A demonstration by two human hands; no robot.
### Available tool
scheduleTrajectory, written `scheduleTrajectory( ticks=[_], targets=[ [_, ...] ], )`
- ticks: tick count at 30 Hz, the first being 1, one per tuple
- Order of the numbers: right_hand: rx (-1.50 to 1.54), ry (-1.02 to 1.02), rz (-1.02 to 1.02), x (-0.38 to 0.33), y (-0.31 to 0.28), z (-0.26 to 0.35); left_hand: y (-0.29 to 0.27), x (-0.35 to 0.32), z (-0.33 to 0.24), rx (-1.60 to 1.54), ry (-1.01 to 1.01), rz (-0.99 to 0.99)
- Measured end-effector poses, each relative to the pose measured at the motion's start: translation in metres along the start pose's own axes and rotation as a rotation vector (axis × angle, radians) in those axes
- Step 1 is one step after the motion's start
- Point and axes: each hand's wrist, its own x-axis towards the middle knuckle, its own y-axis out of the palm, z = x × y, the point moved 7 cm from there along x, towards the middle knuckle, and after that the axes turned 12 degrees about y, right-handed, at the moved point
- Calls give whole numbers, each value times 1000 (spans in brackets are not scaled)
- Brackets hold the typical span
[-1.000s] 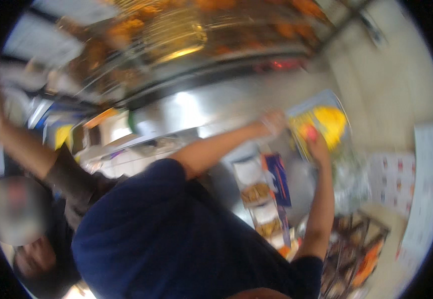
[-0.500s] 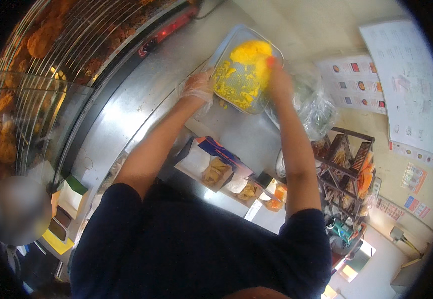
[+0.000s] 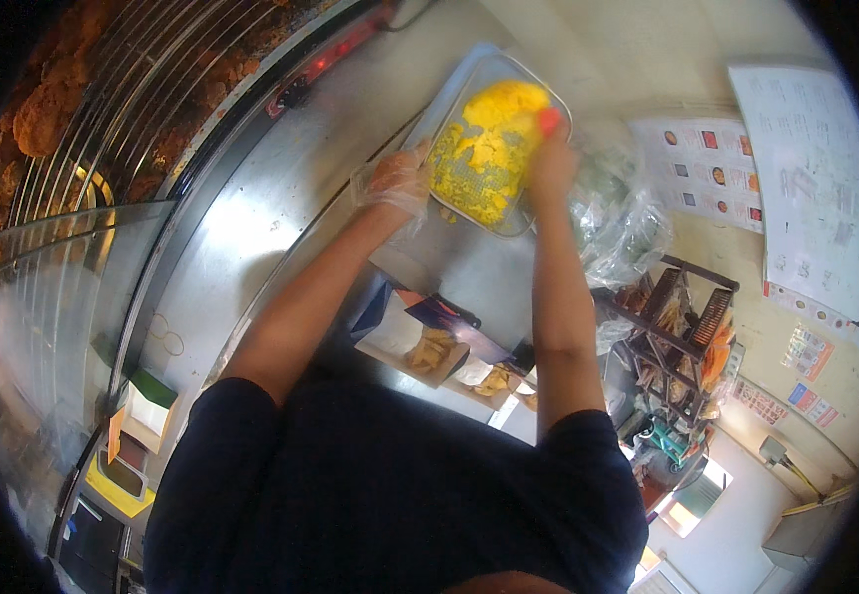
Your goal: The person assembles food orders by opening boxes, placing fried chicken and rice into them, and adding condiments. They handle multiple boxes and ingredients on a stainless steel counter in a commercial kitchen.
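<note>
A clear rectangular tray (image 3: 435,188) with a metallic-looking rim stands on the steel counter, lined unevenly with bright yellow crumbly food (image 3: 494,134). The food is heaped at the far end and thinner at the near end. My left hand (image 3: 398,181), in a loose clear plastic glove, is closed on the tray's left edge. At the tray's right side, my right hand (image 3: 551,170) is blurred by motion and closed around a red-ended tool (image 3: 548,121). The tool's working end cannot be made out against the yellow food.
Paper boxes of brown fried food (image 3: 429,348) stand between my arms. A glass-fronted case (image 3: 44,297) with wire racks of browned food lies left. Right are clear plastic bags (image 3: 618,223), a brown rack of packets (image 3: 682,322) and a wall with posted sheets (image 3: 804,178).
The whole view has shifted a little. My right hand has moved slightly with the red-ended tool, still over the tray's right side. My left hand keeps its hold on the tray.
</note>
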Motion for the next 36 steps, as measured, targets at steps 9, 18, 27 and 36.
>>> scheduleTrajectory(
  ticks=[9,18,27,36],
  targets=[
    [-246,-345,197,-32,41,14,3,6,6,28,39,15],
    [-151,-538,456,-61,15,27,1,3,-1,-3,60,41],
    [-101,-379,285,-53,10,26,12,19,20,-26,90,14],
    [-217,-528,224,-33,27,3,13,18,16,66,126,96]
  ],
)
